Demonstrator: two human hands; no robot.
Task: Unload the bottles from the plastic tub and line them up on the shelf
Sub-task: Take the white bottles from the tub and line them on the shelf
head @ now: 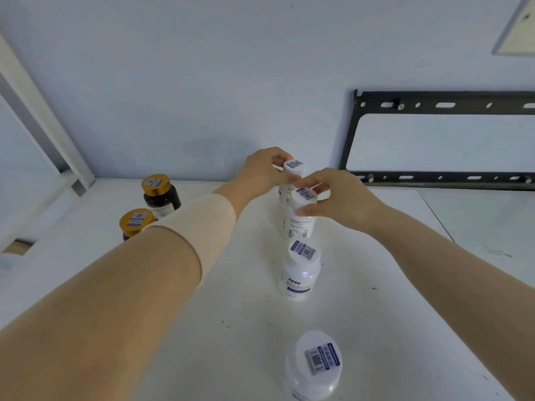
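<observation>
Nearest us a white tub-like jar (314, 364) stands on the scuffed white shelf (179, 328), and from it we see a file of three white bottles running away toward the pale wall (202, 68). Our left hand (265, 172) pinches the cap of the far bottle (292, 172); our right hand (338, 198) grips the cap of the second bottle (301, 215). The third bottle (301, 270) stands free. Two amber jars (160, 192) sit well left, partly behind our sleeved forearm. A black bracket (440, 105), seemingly wall-mounted, bounds the right; open shelf lies on both sides.
</observation>
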